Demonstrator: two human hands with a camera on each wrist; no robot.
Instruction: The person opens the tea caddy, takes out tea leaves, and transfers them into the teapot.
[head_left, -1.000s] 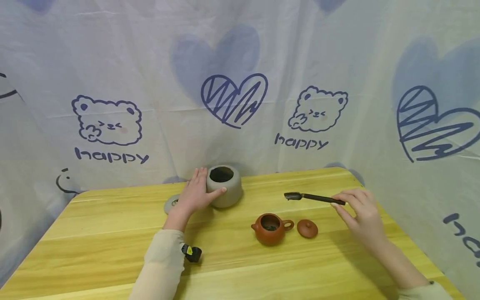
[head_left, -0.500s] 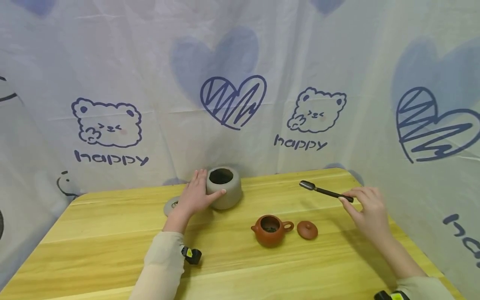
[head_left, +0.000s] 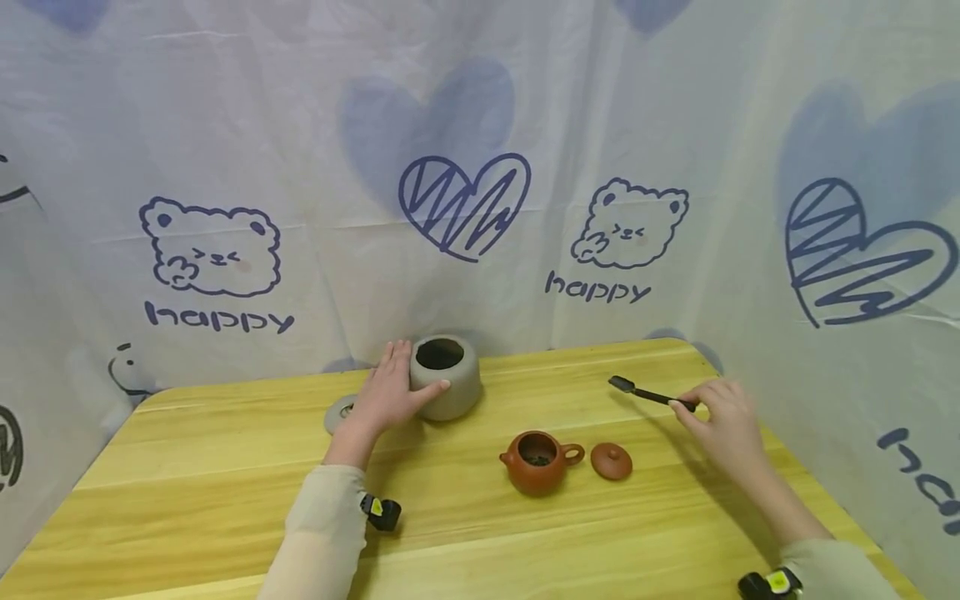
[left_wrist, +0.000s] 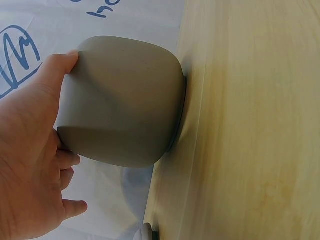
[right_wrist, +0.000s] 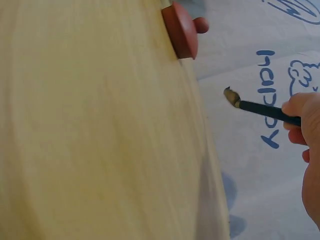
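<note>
A grey jar [head_left: 452,392] with a dark open mouth stands at the back of the table. My left hand [head_left: 388,396] holds it from the left, thumb on its front wall and fingers along its side; in the left wrist view the thumb [left_wrist: 59,66] presses near the rim. My right hand [head_left: 723,421] pinches the end of a black-handled tea scoop [head_left: 647,392], held above the table at the right. Its small head [right_wrist: 231,96] points left, away from the hand. Dark leaves lie inside the reddish-brown clay teapot [head_left: 531,479], which is uncovered.
The teapot's round lid [head_left: 611,462] lies right of its handle. A grey jar lid [head_left: 339,414] lies partly behind the left hand. Patterned cloth [head_left: 337,250] hangs directly behind the wooden table [head_left: 187,483].
The right hand first moves right and slightly up with the tea scoop, then back left a little, the scoop's head turning. The left hand and jar stay put.
</note>
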